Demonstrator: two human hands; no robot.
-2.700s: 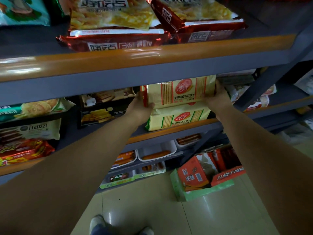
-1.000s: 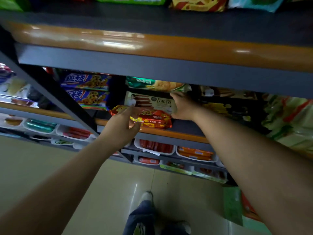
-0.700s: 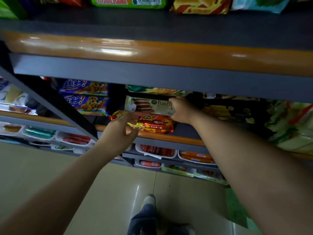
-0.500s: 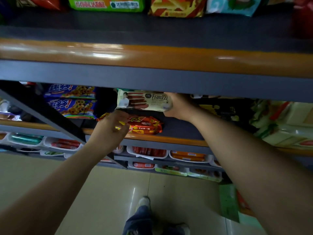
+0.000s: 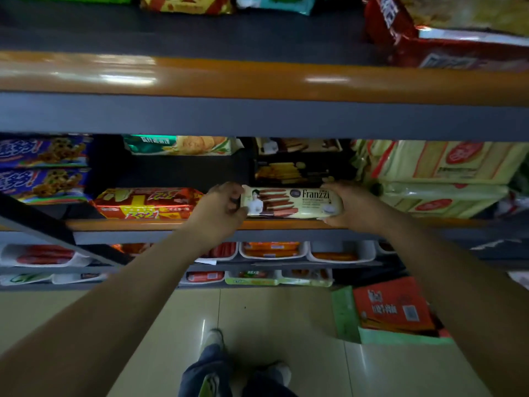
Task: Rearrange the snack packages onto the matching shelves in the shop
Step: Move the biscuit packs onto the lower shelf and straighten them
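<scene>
A long cream Franzzi biscuit pack (image 5: 292,202) lies lengthwise at the front of the middle shelf (image 5: 143,224), just in front of dark biscuit boxes (image 5: 294,170). My left hand (image 5: 221,210) grips its left end and my right hand (image 5: 346,206) grips its right end. To the left of my left hand a red and yellow snack pack (image 5: 146,203) lies on the same shelf. A green-ended biscuit pack (image 5: 180,144) sits higher behind it.
Blue cookie packs (image 5: 43,170) stack at the far left, pale yellow cracker packs (image 5: 440,179) at the right. The upper shelf's orange edge (image 5: 257,81) hangs overhead. White sausage trays (image 5: 272,250) fill lower shelves. A green and red carton (image 5: 389,313) stands on the floor at right.
The Franzzi pack has moved right and down from above the red pack to the shelf front before the dark boxes. My left hand left the red pack and now grips the Franzzi pack's left end.
</scene>
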